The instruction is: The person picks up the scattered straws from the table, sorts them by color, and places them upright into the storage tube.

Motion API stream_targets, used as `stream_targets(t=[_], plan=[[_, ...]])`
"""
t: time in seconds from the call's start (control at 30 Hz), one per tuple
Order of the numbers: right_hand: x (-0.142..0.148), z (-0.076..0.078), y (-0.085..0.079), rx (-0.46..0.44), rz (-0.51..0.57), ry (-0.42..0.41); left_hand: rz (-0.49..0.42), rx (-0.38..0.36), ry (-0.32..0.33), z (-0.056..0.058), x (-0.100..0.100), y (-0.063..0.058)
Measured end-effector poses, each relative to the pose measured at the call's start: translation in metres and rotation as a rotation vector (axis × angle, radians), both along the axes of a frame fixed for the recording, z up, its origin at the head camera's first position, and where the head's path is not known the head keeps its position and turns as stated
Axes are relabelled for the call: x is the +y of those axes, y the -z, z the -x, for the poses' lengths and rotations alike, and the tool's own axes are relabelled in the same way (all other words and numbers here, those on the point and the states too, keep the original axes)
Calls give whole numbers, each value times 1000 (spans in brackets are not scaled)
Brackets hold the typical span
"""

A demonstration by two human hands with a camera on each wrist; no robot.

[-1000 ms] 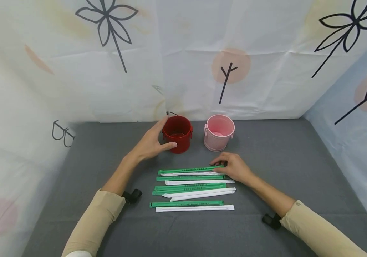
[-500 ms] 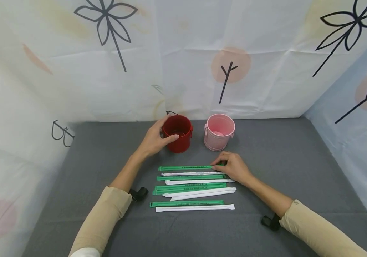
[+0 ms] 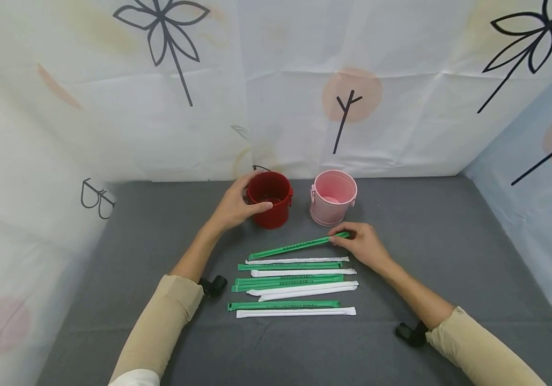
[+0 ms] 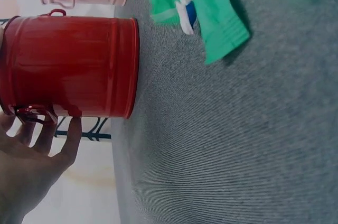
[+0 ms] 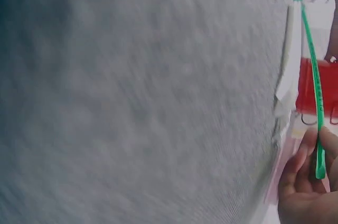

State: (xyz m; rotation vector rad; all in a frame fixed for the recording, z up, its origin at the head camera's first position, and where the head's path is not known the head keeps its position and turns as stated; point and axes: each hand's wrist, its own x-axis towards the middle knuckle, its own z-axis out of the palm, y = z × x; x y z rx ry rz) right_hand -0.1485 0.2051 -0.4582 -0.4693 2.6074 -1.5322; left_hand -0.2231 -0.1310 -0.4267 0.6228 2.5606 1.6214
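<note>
My left hand (image 3: 234, 208) holds the small red metal bucket (image 3: 279, 215) at its left side, thumb across the front near the rim. In the left wrist view its fingers lie by the bucket's side lug, and the bucket stands upright on the cloth. My right hand (image 3: 365, 246) pinches one end of a green-wrapped straw (image 3: 290, 247) between thumb and fingertips. That straw slants, its held right end raised and its far left end low near the row of straws. The right wrist view shows the green wrapper (image 5: 316, 76) running up from the pinch.
A pink bucket (image 3: 326, 212) stands right of the red one. Several straws in green wrappers (image 3: 282, 305) and white wrappers (image 3: 295, 312) lie side by side across the grey cloth (image 3: 276, 354). A printed white curtain (image 3: 276, 107) rises behind.
My right hand has lifted the right end of the top green straw and moved it slightly up and right. My left thumb has come in against the red bucket's front.
</note>
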Motion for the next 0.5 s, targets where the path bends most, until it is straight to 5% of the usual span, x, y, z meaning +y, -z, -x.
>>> stream_targets(t=[0.5], plan=[[9, 4, -34, -40, 233, 11, -80, -73, 67, 11, 1, 8]])
